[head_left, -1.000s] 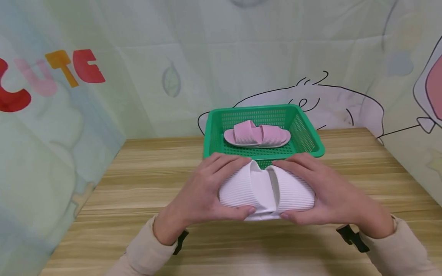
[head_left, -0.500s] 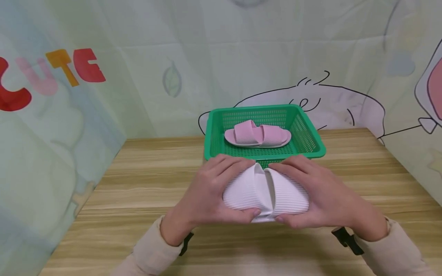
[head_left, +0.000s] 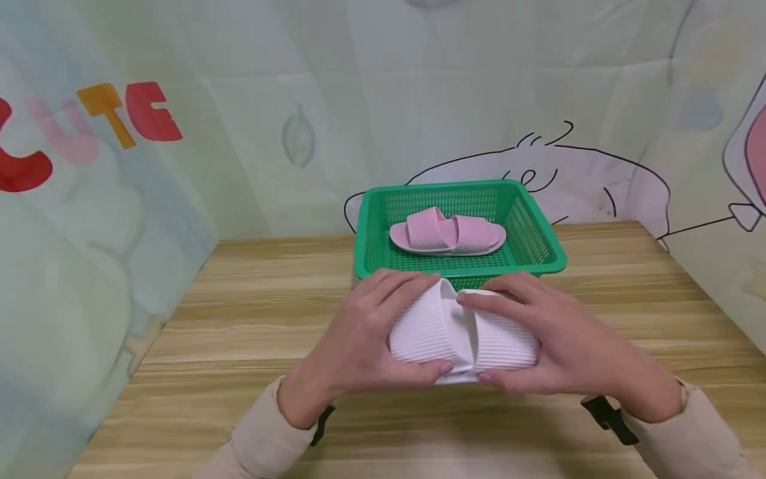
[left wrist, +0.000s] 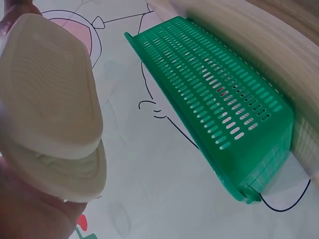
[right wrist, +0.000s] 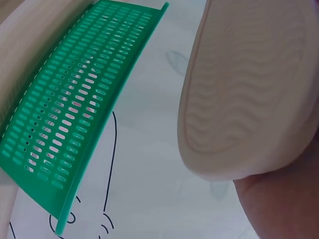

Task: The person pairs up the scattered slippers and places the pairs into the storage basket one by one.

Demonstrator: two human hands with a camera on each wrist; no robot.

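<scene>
A pair of white ribbed slippers (head_left: 421, 332), fitted together with their straps side by side, is held above the table in front of the basket. My left hand (head_left: 365, 339) grips the left end, thumb along the near side and fingers over the strap. At the right end my right hand (head_left: 571, 342) grips the other strap, its forefinger reaching across to the opening between the straps. Two pale soles (left wrist: 52, 89) overlap in the left wrist view. The right wrist view shows a wavy-patterned sole (right wrist: 244, 84) close up, with part of the hand beneath it.
Behind the hands, a green plastic basket (head_left: 364, 249) stands at the back of the wood-grain table (head_left: 269, 293). A pair of pink slippers (head_left: 426, 233) lies inside it, fitted together. A printed cloth backdrop (head_left: 251, 133) rises behind and beside the table.
The two white slippers have come closer together between the hands, which still grip them. My right forefinger has shifted left over its strap toward the opening. Basket and pink slippers stay put.
</scene>
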